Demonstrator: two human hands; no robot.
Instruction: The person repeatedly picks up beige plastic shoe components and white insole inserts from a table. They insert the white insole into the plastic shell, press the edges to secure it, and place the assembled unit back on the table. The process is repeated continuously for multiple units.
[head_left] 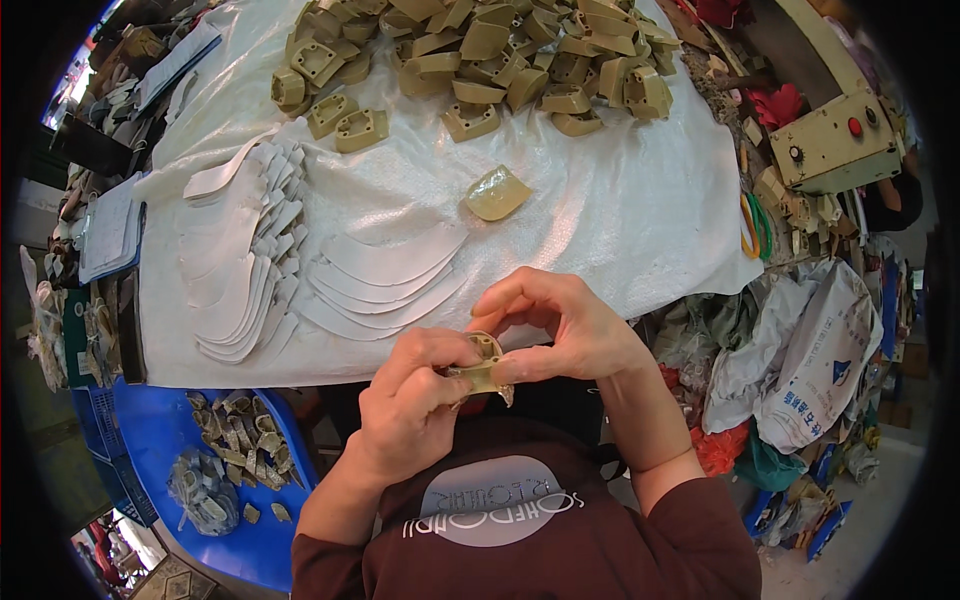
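Observation:
Close to my chest, just off the table's near edge, both hands hold one tan moulded shoe heel (480, 376). My left hand (405, 400) is closed on its left side. My right hand (570, 325) pinches its right side between thumb and fingers. Part of the heel is hidden by the fingers. Beyond my hands, a glossy tan heel (497, 192) lies alone on the white sheet (640, 230). Thin white curved strips (385, 265) lie fanned out to the left of it, beside a thicker stack of overlapping white strips (235, 290).
A large pile of tan heels (500, 55) covers the far side of the table. At right are a control box (838, 140) with a red button and white sacks (825, 370). A blue tray (190, 520) with small pieces and a plastic bag (203, 490) stands lower left.

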